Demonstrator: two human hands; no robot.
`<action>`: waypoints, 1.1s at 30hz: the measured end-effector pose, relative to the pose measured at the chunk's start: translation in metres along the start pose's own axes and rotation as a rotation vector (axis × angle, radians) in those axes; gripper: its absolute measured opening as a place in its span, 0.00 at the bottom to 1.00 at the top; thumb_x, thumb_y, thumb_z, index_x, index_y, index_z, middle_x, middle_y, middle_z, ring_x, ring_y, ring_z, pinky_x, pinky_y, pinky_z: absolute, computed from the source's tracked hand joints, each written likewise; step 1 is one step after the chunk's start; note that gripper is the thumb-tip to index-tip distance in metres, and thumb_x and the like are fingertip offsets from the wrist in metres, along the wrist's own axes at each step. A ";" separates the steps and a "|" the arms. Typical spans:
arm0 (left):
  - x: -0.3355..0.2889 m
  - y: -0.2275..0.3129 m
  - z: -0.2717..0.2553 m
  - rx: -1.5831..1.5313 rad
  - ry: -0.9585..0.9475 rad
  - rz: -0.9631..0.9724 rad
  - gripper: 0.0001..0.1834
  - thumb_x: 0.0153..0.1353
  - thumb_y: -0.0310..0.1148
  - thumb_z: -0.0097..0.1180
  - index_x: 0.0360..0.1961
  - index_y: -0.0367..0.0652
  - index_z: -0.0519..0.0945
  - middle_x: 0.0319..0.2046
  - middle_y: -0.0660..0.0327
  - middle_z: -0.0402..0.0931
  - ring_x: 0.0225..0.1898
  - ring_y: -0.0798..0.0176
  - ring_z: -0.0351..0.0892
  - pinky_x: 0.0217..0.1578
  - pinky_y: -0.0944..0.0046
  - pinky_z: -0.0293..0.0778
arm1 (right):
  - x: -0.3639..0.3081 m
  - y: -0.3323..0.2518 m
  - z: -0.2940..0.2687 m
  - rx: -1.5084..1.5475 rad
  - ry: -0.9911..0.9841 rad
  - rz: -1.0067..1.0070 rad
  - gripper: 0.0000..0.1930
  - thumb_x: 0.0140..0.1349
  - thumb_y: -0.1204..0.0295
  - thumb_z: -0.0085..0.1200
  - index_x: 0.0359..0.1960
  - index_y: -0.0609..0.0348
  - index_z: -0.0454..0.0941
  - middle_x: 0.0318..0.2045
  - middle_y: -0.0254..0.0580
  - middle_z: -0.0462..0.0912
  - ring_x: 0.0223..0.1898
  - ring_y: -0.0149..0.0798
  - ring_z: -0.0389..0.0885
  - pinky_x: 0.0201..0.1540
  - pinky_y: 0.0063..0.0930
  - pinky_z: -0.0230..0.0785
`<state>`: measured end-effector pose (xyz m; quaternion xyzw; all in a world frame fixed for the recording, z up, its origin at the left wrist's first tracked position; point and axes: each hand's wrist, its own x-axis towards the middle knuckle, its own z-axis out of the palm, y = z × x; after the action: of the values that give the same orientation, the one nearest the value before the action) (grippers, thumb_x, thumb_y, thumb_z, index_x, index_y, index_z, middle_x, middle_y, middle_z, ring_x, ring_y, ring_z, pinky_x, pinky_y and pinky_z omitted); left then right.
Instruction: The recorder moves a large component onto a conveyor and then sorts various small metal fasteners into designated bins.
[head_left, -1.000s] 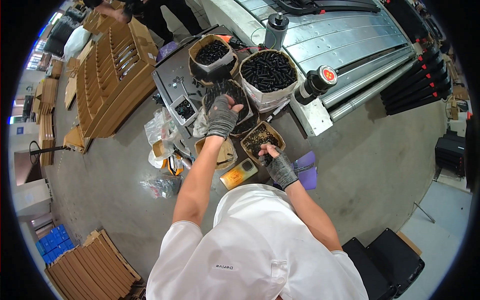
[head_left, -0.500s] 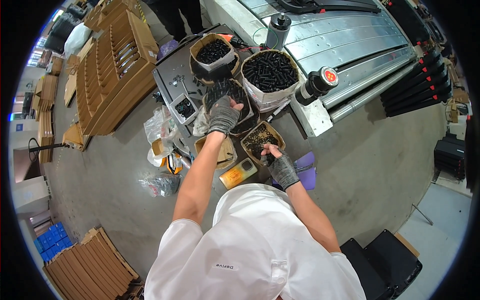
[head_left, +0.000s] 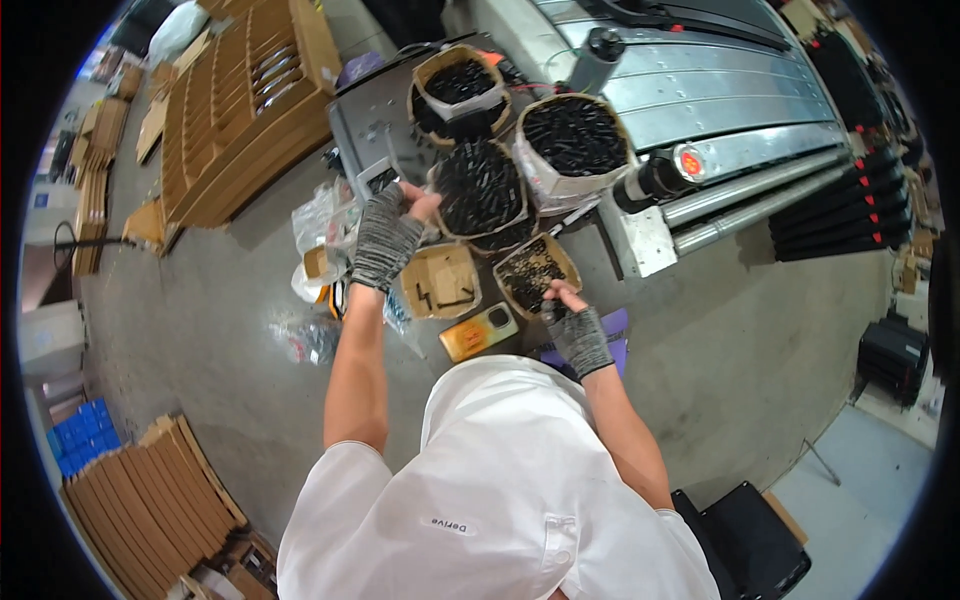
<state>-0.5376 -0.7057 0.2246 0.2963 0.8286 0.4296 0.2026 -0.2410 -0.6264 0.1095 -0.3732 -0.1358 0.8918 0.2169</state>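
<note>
The place looks like a factory floor or assembly workshop. At the upper right lies a long metal conveyor bed (head_left: 725, 110), with steel rollers (head_left: 740, 190) along its near end and a red-capped button (head_left: 690, 161) mounted at its corner. At the upper centre, a grey worktable (head_left: 352, 115) carries bins (head_left: 555, 190) filled with many alike black parts, and below them stands a box of small dark rings (head_left: 566, 266). Partitioned cardboard (head_left: 235, 110) fills the upper left, flat brown boards (head_left: 140, 490) stack at the lower left near blue crates (head_left: 82, 435), and bare grey concrete floor (head_left: 740, 340) spreads between.
</note>
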 end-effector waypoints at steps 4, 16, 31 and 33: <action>-0.047 -0.099 -0.014 0.086 -0.186 -0.019 0.09 0.56 0.31 0.60 0.36 0.38 0.80 0.27 0.56 0.80 0.31 0.58 0.79 0.35 0.61 0.75 | -0.012 -0.013 0.013 0.027 -0.151 -0.020 0.10 0.65 0.69 0.52 0.44 0.59 0.77 0.40 0.40 0.80 0.42 0.35 0.79 0.46 0.27 0.72; -0.052 -0.167 0.080 0.774 -0.901 0.176 0.23 0.53 0.38 0.58 0.51 0.44 0.75 0.46 0.50 0.76 0.50 0.48 0.76 0.51 0.51 0.72 | -0.014 0.009 -0.003 -0.144 -0.047 0.068 0.13 0.65 0.69 0.51 0.48 0.64 0.74 0.43 0.42 0.79 0.49 0.39 0.77 0.57 0.35 0.70; -0.035 -0.199 0.097 0.716 -0.481 0.256 0.18 0.52 0.34 0.56 0.46 0.44 0.78 0.46 0.48 0.74 0.43 0.45 0.78 0.43 0.50 0.75 | -0.029 0.021 -0.017 -0.089 0.036 0.040 0.11 0.64 0.68 0.53 0.44 0.61 0.77 0.41 0.42 0.80 0.46 0.36 0.78 0.52 0.30 0.74; -0.036 -0.204 0.101 0.646 -0.368 0.103 0.18 0.54 0.37 0.57 0.46 0.43 0.79 0.43 0.47 0.77 0.42 0.44 0.78 0.44 0.49 0.74 | -0.029 0.022 -0.012 -0.111 0.042 0.036 0.11 0.65 0.68 0.53 0.45 0.60 0.76 0.39 0.42 0.81 0.42 0.37 0.80 0.47 0.29 0.75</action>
<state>-0.5162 -0.7625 0.0022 0.4585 0.8551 0.0952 0.2225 -0.2199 -0.6585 0.1102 -0.4057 -0.1738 0.8786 0.1825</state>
